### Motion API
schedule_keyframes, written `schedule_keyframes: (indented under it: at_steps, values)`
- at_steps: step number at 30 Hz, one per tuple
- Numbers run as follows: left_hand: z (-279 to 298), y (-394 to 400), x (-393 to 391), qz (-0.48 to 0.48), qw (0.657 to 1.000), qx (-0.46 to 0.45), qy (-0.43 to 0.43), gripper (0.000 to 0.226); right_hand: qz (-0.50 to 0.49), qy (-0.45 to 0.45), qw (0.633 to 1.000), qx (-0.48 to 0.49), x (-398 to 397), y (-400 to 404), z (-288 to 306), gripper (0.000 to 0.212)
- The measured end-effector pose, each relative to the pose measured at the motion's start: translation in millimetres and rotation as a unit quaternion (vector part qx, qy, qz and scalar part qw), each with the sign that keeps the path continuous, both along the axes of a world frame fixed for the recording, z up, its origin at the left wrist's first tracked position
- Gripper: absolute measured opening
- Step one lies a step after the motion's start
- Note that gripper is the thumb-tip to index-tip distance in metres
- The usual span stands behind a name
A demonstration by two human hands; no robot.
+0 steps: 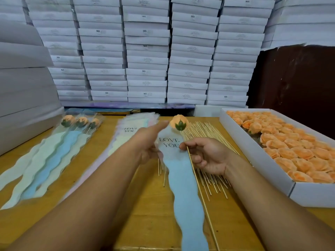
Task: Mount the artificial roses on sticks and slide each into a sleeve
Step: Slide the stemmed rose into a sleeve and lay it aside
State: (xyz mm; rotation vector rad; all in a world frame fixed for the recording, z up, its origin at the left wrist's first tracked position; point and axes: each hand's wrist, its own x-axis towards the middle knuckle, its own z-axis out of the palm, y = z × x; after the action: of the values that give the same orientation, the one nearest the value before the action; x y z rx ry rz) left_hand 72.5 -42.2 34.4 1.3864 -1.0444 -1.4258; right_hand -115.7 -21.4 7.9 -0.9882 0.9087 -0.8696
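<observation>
Step in hand, as I read it: sleeving a mounted rose. Right hand pinches a thin bamboo stick between thumb and forefinger, high up the shaft. The peach artificial rose with green calyx sits on the stick's top end, raised above the table. Left hand holds the upper part of a clear plastic sleeve with pale blue wavy liner and "LOVE YOU" print, fingers curled on its left edge, thumb stretched out toward the rose. The sleeve hangs down toward the camera; the stick runs along its right edge. Can't tell whether the stick is inside the sleeve or just beside it; looks outside.

To do it well, in my judgement:
- open the sleeve mouth with the left thumb before feeding, film clings
- lead with the stick's bare end, keep it centred on the blue liner
- keep the pinch on the stick, not on the petals
- stop when the rose sits in the clear top above the print, as on the finished ones

Risks: stick tip snagging or piercing the film; rose twisting off if it gets pushed.

Context: three finished sleeved roses lie far left on the wooden table, a stack of empty sleeves lies behind the left hand, loose bamboo sticks are under the right hand, and a white cardboard tray of peach rose heads sits at right. Three done against a full tray: early in the batch.
</observation>
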Motion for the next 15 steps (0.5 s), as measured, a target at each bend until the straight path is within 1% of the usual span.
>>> schedule_keyframes:
  at_steps: [1,2,3,6,10,12,15]
  values:
    - [0,-5,4,-0.025,0.993,0.052,0.102,0.062,0.009,0.004,1.000,-0.003,0,1,0,0.028]
    - [-2,-8,8,-0.043,0.982,0.083,0.163,0.054,0.017,0.004,1.000,-0.005,0,1,0,0.028]
    - [-4,-11,10,-0.057,0.976,0.096,0.187,0.047,0.025,0.004,1.000,-0.007,1,1,-1,0.028]
    - [-13,-16,12,-0.088,0.972,0.116,0.185,0.033,0.042,0.011,0.999,-0.012,1,0,-3,0.032]
    - [-22,-20,13,-0.120,0.972,0.127,0.155,0.029,0.058,0.015,0.998,-0.017,1,-1,-5,0.029]
    - [-26,-22,14,-0.124,0.971,0.133,0.154,0.026,0.076,0.029,0.996,-0.022,0,-1,-4,0.024]
    - [-28,-22,18,-0.132,0.969,0.134,0.160,0.022,0.095,0.042,0.994,-0.024,-3,-2,-4,0.022]
